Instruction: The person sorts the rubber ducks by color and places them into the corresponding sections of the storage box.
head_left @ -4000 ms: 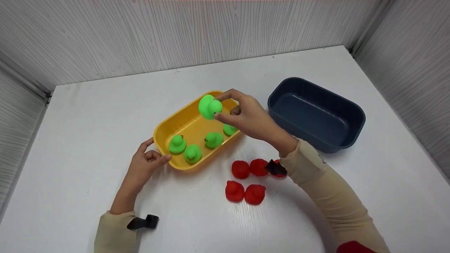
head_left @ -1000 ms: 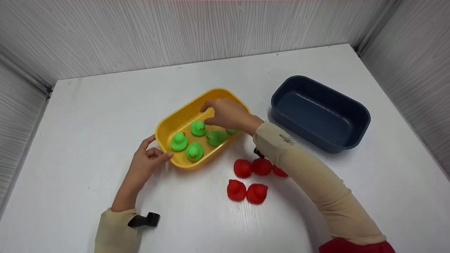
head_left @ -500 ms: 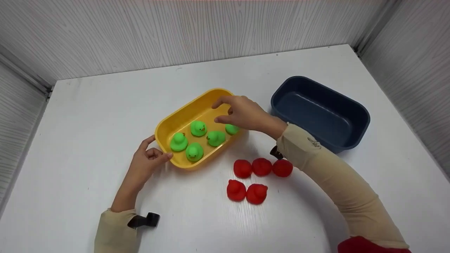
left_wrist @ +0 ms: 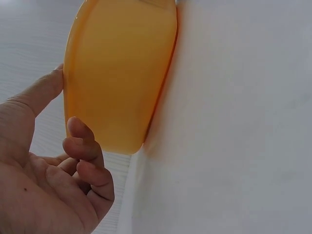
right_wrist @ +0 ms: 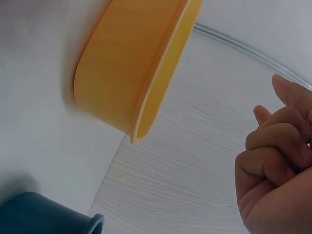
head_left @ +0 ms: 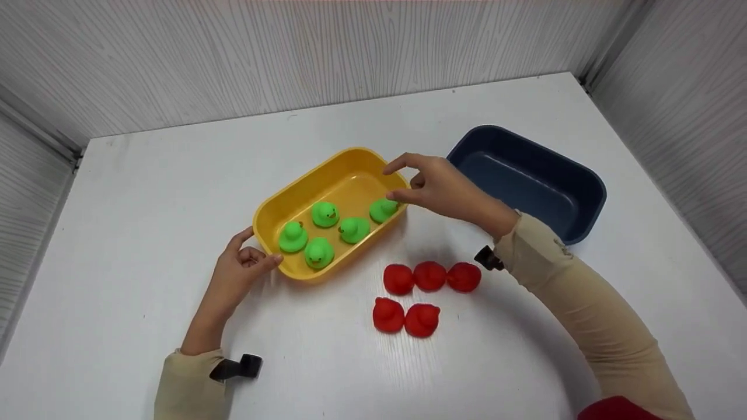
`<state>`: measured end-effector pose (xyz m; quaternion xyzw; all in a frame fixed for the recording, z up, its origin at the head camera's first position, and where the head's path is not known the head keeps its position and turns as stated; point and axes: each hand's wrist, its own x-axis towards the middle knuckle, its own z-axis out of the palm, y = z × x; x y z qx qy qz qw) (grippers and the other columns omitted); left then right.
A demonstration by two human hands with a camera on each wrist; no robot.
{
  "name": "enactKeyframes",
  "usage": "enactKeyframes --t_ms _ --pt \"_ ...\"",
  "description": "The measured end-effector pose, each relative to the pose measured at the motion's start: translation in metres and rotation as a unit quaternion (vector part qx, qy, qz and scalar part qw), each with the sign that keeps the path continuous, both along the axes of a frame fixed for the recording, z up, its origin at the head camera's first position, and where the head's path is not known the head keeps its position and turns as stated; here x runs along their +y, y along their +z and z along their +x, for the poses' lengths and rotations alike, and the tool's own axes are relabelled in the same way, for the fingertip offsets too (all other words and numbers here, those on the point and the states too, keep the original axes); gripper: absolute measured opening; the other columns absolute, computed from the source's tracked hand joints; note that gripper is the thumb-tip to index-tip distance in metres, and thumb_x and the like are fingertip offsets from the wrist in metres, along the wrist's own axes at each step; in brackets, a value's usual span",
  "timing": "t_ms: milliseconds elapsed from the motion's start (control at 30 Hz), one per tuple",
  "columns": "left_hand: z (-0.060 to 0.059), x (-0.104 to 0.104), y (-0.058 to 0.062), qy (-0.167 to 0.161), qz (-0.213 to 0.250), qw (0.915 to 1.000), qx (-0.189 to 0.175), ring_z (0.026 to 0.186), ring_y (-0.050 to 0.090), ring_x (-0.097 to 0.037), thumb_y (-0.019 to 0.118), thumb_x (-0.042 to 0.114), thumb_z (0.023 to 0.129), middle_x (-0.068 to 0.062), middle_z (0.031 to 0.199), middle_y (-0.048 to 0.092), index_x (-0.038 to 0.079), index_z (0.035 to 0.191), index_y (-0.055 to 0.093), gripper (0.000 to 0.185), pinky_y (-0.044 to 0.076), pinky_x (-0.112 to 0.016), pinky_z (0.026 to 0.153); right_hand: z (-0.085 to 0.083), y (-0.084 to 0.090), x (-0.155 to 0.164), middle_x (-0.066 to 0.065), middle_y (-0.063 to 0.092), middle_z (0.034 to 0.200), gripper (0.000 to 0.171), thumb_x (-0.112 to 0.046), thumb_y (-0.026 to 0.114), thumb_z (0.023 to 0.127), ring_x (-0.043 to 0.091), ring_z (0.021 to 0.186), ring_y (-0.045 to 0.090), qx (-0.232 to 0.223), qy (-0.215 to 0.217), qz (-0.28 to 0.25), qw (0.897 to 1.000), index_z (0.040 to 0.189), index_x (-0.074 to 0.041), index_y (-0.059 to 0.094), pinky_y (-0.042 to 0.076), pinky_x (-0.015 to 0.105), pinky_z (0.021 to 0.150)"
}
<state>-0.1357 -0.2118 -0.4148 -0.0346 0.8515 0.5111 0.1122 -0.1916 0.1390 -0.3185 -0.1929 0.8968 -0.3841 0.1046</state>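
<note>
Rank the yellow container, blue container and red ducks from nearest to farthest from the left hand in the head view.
1. Yellow container: its left end touches the left hand.
2. Red ducks: apart from that hand, to its right.
3. Blue container: farther right and toward the back.

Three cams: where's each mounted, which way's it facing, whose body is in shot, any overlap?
Head: worn on the head, facing forward and down at the yellow tub, green ducks, red ducks and blue tub; left hand, right hand and sleeves show.
Left wrist: on that wrist, facing the yellow tub's outer wall; left hand shows.
Right wrist: on that wrist, facing both tubs' outer walls; part of the right hand shows.
Shared: both wrist views show the yellow tub.
</note>
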Motion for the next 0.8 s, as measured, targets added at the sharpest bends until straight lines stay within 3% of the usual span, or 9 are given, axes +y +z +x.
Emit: enactKeyframes --t_ms 133,333,567,800 --pt "0.001 -0.001 0.002 0.004 -0.022 0.9998 0.002 0.074 0.046 -0.009 0.067 0.035 0.090 0.003 0.086 0.055 0.010 0.153 0.024 0.080 0.040 -0.019 0.065 0.005 0.002 0.017 0.000 0.041 0.065 0.044 -0.033 0.070 0.088 0.015 0.058 0.041 0.022 -0.030 0.009 0.999 0.128 -0.019 0.059 0.033 0.022 0.053" --pt "0.005 0.001 0.011 0.010 -0.037 0.9991 0.020 0.076 0.046 -0.009 0.067 0.036 0.090 0.000 0.092 0.053 0.013 0.153 0.025 0.079 0.041 -0.017 0.066 0.010 0.001 0.049 -0.002 0.032 0.060 0.045 -0.032 0.070 0.088 0.012 0.053 0.032 0.052 -0.055 0.000 0.997 0.129 -0.017 0.058 0.028 0.022 0.050" --pt "0.012 0.009 0.021 0.006 -0.029 0.9981 0.054 0.073 0.047 -0.008 0.069 0.032 0.089 0.000 0.091 0.053 0.014 0.150 0.029 0.075 0.041 -0.016 0.065 0.018 -0.003 0.091 -0.003 0.042 0.065 0.044 -0.028 0.068 0.090 0.009 0.055 0.038 0.072 -0.064 -0.036 0.995 0.130 -0.013 0.056 0.034 0.022 0.052" --pt "0.019 0.021 0.026 -0.015 -0.006 0.9975 0.069 0.072 0.050 -0.009 0.071 0.025 0.088 -0.002 0.091 0.054 0.011 0.149 0.031 0.075 0.044 -0.017 0.066 0.028 -0.008 0.129 -0.008 0.054 0.074 0.041 -0.017 0.066 0.092 0.005 0.063 0.047 0.090 -0.107 -0.081 0.987 0.130 -0.009 0.056 0.039 0.018 0.058"
